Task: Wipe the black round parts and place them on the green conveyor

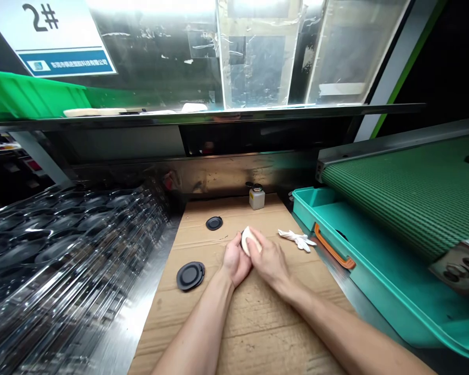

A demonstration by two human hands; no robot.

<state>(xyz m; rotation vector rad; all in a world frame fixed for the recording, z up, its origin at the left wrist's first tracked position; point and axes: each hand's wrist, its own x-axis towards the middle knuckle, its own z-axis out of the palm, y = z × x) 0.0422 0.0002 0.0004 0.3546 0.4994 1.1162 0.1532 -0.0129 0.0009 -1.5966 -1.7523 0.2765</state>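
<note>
Head view: left hand (236, 259) and right hand (269, 259) hold a white oval pad (247, 241) in a narrow, closed grip, palms and fingers pressed to it, over the middle of the cardboard sheet (250, 317). On the sheet: a black rubber disc (190, 276) toward the left edge, a smaller black disc (214, 223) farther back, a small white bottle (257, 198) at the far edge, and a white glove (297, 240) toward the right edge. A teal tray (375, 281) lies beyond the sheet's right edge.

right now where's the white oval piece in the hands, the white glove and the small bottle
white oval piece (246, 241): head view, on its exposed face between the hands
white glove (298, 240): head view, on the middle of the glove
small bottle (257, 200): head view, on its pale body below the dark cap
</note>
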